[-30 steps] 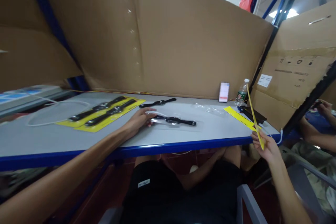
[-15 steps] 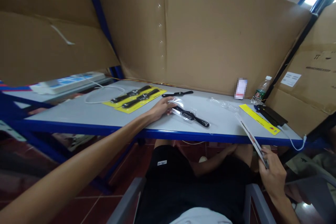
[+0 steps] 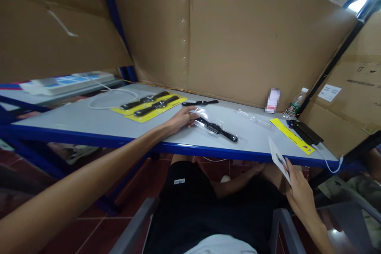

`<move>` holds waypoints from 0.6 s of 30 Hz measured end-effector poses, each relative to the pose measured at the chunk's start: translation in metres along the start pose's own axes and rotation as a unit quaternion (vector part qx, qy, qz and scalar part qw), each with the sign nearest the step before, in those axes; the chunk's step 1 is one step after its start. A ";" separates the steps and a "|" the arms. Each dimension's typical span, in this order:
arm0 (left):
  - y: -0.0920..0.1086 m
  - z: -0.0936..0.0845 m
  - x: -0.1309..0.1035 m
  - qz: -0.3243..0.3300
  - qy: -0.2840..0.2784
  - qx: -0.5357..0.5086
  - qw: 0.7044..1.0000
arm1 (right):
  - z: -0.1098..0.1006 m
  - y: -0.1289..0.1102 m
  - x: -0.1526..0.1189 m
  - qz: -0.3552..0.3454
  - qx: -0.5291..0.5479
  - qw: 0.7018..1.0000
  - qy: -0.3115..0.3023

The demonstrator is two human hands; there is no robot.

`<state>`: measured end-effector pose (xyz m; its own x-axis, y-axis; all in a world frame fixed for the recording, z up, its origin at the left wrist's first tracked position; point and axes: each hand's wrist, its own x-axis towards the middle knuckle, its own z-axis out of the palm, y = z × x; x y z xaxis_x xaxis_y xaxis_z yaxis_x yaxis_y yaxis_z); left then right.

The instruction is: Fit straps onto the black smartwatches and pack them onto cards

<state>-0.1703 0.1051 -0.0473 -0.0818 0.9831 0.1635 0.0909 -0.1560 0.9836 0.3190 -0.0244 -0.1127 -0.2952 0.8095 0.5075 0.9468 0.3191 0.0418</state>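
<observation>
With its fingers closed on the left end of a clear plastic blister shell (image 3: 199,125), my left hand (image 3: 182,119) rests on the grey table. In that shell lies a black two-handled tool that looks like a spokeshave (image 3: 214,128). Behind it, a second black spokeshave (image 3: 200,103) lies loose. My right hand (image 3: 299,186) holds a thin card (image 3: 279,161) tilted up at the front edge, its printed face partly visible. To the left, two more black spokeshaves (image 3: 155,105) lie on yellow backing cards (image 3: 145,118).
An empty clear shell (image 3: 253,117) lies toward the back. At right are a yellow card strip (image 3: 293,137), a black cabled device (image 3: 305,131) and a water bottle (image 3: 295,104). A blue rail (image 3: 208,150) edges the table (image 3: 59,115); cardboard walls (image 3: 238,39) enclose it.
My right hand has moved slightly left and up, turning the card so that more of its face shows. My left hand stays on the blister shell. The view has shifted a little.
</observation>
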 end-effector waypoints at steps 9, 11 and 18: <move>0.001 0.000 0.000 0.006 -0.009 -0.017 1.000 | -0.007 -0.008 0.004 0.022 -0.028 0.999 0.018; 0.002 -0.001 0.000 0.003 -0.007 -0.018 1.000 | -0.013 -0.011 0.010 0.045 -0.073 0.996 0.021; 0.002 0.001 -0.001 0.001 -0.004 -0.026 1.000 | -0.020 -0.023 0.025 0.050 -0.162 0.985 0.043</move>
<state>-0.1695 0.1042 -0.0452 -0.0728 0.9837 0.1647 0.0402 -0.1621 0.9859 0.2922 -0.0215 -0.0835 -0.1988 0.7803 0.5930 0.9662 0.0545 0.2521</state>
